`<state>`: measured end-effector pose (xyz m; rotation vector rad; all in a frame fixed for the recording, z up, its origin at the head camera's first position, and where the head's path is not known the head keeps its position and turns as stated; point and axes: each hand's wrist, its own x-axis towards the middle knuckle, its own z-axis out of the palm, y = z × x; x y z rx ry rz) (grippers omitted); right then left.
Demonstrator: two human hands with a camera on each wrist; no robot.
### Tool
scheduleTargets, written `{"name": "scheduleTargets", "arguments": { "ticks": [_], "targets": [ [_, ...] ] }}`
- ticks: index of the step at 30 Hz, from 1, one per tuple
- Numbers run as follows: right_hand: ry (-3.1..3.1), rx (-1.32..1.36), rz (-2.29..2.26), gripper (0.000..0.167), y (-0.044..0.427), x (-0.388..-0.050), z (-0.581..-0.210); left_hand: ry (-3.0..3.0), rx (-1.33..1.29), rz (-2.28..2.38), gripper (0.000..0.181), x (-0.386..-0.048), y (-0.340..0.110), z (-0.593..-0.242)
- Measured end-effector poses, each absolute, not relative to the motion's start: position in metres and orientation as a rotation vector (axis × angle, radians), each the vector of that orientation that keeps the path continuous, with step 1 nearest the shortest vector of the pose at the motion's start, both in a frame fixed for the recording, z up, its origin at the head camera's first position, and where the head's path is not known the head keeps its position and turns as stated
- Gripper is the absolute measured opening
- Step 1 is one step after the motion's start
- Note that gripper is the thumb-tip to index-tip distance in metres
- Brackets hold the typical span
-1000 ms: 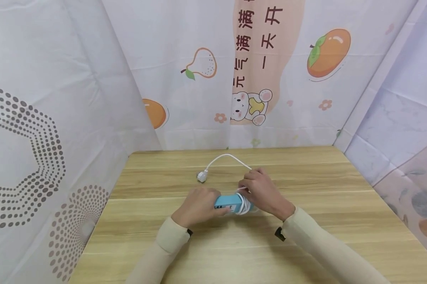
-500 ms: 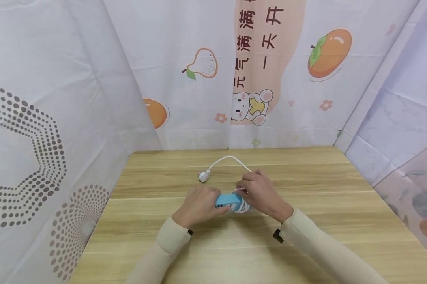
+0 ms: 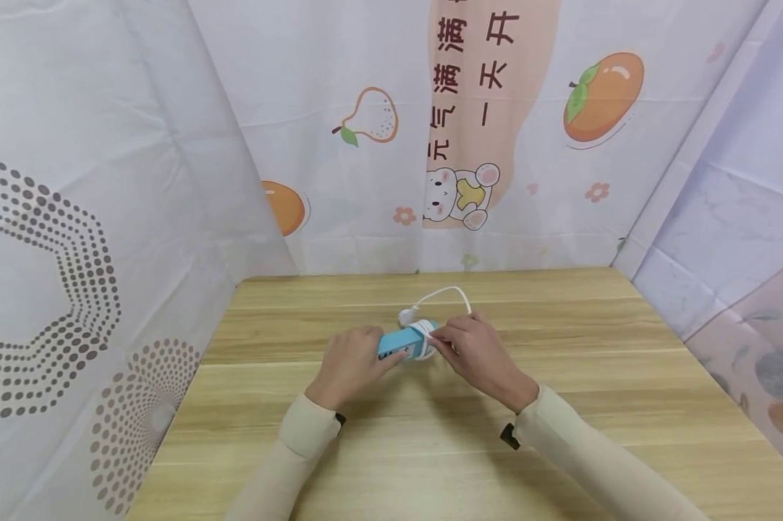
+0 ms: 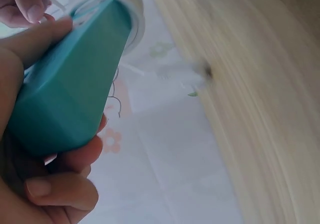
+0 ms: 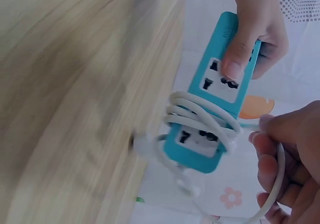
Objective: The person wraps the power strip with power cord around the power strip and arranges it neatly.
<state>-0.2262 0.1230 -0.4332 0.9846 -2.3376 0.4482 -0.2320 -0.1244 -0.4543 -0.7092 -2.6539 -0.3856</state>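
plug (image 3: 407,316) near power strip (image 3: 396,339) with cord (image 5: 202,123) around it, curtain (image 3: 365,184) behind table (image 3: 600,354)

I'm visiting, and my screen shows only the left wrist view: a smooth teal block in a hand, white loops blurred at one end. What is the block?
Observer: A power strip. The right wrist view shows its other face, with sockets set in white panels and cord lying in several turns across one of them.

Visitor: And that white blur out past the block?

Observer: That's the plug. In the head view, its stretch of cord arcs over to the right hand.
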Motion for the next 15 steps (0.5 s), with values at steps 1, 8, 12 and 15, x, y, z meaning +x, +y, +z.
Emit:
{"name": "scheduleTargets", "arguments": {
  "ticks": [1, 8, 12, 15],
  "targets": [
    [-2.329, 0.987, 0.457, 0.008, 0.124, -0.226, -0.434, -2.632, -0.693, -0.384, 0.048, -0.232, -0.125, -0.455],
    [-2.314, 0.976, 0.503, 0.011, 0.130, -0.226, -0.442, -2.555, -0.563, -0.444, 0.050, -0.234, -0.126, -0.457],
    [-2.303, 0.973, 0.494, 0.013, 0.133, -0.226, -0.445, -2.538, -0.543, -0.474, 0.051, -0.235, -0.125, -0.458],
    [-2.296, 0.968, 0.486, 0.013, 0.134, -0.227, -0.447, -2.526, -0.545, -0.508, 0.052, -0.236, -0.125, -0.459]
  ]
}}
